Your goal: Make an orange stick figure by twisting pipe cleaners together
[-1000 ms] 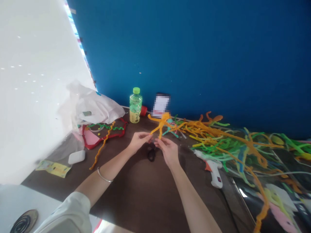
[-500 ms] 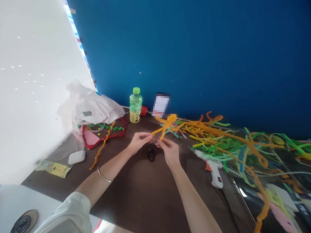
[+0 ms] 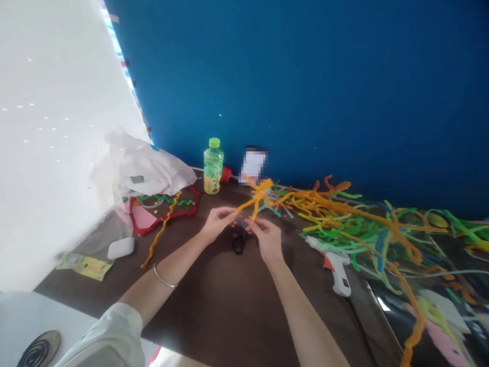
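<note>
Left hand [image 3: 221, 224] and right hand [image 3: 268, 238] each pinch 1 limb of the orange fuzzy figure [image 3: 263, 189] at their 1 o'clock, likely steadying it; glue gun [image 3: 339, 272] lies at 4 o'clock, apparently for reach.

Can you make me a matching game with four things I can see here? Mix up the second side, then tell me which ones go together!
Things:
1. orange fuzzy figure
2. bottle
3. glue gun
4. bracelet

Clues:
A. white, with an orange trigger
B. worn on the left arm
C. held by the left hand and right hand
D. standing upright, with a green cap

Right pairs: 1-C, 2-D, 3-A, 4-B
</note>
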The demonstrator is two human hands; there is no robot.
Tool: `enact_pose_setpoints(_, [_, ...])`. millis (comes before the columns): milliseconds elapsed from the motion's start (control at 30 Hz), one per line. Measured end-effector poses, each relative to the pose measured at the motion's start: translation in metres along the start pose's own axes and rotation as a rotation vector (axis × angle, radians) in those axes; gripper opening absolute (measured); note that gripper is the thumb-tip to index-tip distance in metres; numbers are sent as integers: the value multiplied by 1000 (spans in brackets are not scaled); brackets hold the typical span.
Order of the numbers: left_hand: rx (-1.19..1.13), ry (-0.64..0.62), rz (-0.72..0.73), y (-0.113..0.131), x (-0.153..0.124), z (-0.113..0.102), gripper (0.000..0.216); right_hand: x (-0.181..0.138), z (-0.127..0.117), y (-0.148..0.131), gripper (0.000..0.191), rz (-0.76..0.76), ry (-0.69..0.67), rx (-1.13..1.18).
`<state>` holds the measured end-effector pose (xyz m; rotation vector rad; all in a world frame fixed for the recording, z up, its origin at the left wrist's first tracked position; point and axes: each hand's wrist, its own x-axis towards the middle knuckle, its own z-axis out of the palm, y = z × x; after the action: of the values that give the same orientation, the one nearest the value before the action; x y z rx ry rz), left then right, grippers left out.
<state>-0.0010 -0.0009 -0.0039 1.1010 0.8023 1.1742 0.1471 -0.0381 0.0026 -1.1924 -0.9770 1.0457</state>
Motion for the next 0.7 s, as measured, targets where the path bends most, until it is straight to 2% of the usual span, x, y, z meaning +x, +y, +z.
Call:
enact_pose_setpoints(167, [-8,-11,-13,1,0,0,35,-1,0,-2,24,-28,5,-52])
enact_pose_setpoints(700, [-10,-58,-14,4,-2,1,31,1,-1,1,25,-1,47,25])
